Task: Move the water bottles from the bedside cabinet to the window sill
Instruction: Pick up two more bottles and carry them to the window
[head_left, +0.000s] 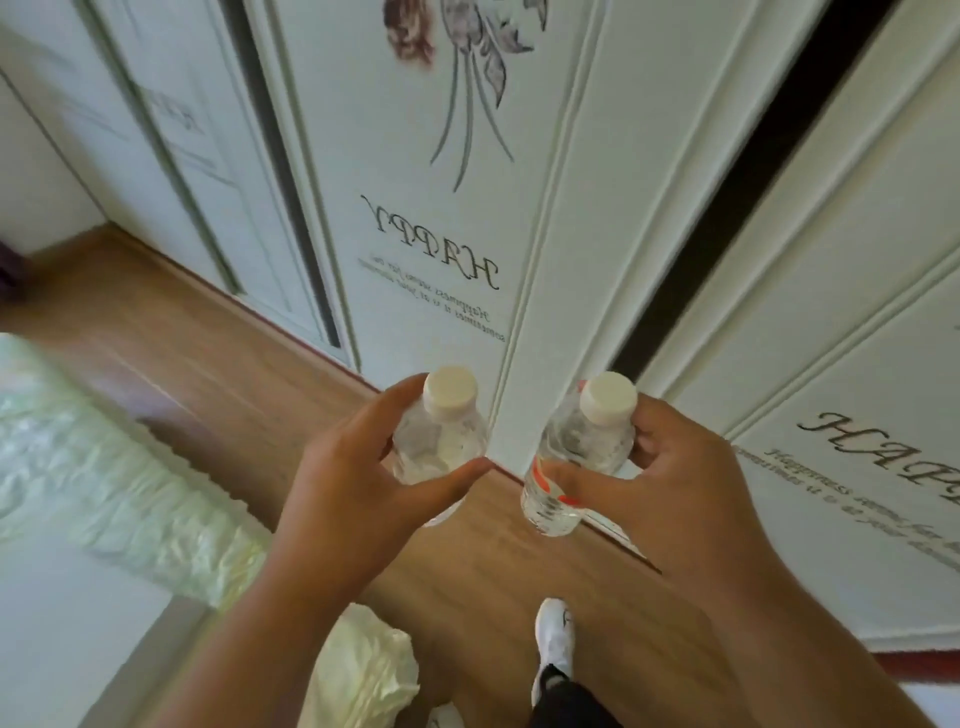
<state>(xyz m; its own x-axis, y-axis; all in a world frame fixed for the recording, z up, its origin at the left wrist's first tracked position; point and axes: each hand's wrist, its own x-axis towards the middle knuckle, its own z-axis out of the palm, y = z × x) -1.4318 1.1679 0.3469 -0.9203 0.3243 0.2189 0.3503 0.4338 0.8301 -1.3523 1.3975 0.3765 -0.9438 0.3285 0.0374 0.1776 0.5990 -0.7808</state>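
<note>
Left hand (358, 467) and right hand (670, 483) each around a half-hidden, white-capped water bottle (441, 441), labels unreadable.

Home bedroom: bed edge (104, 467), decorated wardrobe doors (426, 182), wood floor (208, 332).

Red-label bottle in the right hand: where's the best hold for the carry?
Around the shoulder just below the white cap, from the side. The red-label bottle hangs upright and narrows there; the right hand already pinches that part, thumb opposite fingers.
</note>
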